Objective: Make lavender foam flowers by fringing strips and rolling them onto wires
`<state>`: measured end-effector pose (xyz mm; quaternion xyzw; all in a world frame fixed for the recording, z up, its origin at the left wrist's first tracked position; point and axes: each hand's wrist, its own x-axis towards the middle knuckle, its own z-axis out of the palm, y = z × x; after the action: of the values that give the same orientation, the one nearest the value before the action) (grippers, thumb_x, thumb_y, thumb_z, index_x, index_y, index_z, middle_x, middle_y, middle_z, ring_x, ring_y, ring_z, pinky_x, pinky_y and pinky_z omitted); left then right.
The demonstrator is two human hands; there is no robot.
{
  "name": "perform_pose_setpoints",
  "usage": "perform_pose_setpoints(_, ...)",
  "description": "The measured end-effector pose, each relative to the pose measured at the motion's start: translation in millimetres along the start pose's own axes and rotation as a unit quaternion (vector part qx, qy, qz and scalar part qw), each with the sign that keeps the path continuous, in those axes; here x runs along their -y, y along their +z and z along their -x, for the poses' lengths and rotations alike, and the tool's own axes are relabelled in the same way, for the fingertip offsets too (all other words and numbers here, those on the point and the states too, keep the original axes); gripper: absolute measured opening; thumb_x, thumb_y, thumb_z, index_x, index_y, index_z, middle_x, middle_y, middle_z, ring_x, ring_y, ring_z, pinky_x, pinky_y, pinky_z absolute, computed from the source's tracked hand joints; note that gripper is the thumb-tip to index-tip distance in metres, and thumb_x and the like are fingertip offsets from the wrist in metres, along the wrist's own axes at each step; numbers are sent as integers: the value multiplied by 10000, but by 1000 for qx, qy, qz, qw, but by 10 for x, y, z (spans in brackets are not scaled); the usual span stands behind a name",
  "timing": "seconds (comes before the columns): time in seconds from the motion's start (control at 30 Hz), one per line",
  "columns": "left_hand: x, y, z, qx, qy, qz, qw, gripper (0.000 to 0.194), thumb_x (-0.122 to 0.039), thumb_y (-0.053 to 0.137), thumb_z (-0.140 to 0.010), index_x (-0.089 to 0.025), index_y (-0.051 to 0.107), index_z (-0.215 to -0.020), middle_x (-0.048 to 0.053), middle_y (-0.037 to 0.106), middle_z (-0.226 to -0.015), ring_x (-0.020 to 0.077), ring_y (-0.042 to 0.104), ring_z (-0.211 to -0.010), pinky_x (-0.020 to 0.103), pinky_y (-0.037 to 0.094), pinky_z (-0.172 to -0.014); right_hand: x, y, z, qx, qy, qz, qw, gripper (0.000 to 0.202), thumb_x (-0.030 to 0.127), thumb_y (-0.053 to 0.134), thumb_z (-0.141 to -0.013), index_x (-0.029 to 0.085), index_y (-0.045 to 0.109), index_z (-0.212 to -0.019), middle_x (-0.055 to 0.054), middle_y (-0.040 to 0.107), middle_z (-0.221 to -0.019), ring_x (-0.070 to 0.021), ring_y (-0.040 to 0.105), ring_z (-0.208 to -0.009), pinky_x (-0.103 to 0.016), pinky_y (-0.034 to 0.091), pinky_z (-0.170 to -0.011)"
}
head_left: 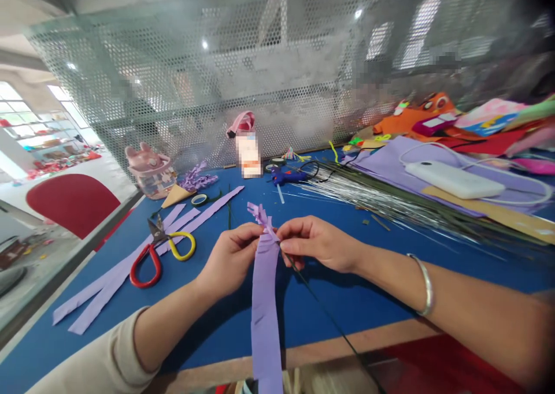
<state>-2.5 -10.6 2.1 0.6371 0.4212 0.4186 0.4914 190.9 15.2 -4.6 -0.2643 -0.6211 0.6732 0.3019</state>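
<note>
A long purple paper strip (265,301) hangs down past the table's front edge, its fringed top end (260,212) bunched and sticking up between my hands. My left hand (236,252) is closed, thumb and fingers pinching the strip near that top end. From the right, my right hand (318,244) pinches the top of a thin dark green wire stem (323,301) against the strip. The stem slants down to the lower right. Part of where paper and stem meet is covered by my fingers.
Left on the blue table (208,330) lie scissors (162,241) with red and yellow handles, over more purple strips (113,278). Behind are a tape roll (199,200), a blue glue gun (288,176) and a pink jar (150,168). Wires (373,200) and a white power strip (455,179) lie right.
</note>
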Motion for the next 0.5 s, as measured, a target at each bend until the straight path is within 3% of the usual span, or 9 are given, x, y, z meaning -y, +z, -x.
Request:
perform_pose_setpoints(0.33, 38, 91, 41, 58, -51, 171, 982, 214, -372, 708, -752, -168, 695, -817, 44, 679, -762, 173, 639, -721, 328, 488, -767, 3, 60, 14, 3, -1, -6, 1000, 289, 382, 710, -744, 119, 637, -838, 11, 641, -638, -54, 554, -487, -176, 441, -488)
perform_pose_setpoints(0.5, 6, 125, 43, 57, -63, 220, 972, 187, -331, 735, -734, -164, 674, -788, 6, 632, -706, 105, 570, -641, 247, 448, -677, 5, -24, -5, 22, -21, -11, 999, 259, 368, 713, -742, 140, 608, -807, 18, 621, -651, -76, 571, -524, -196, 457, -505)
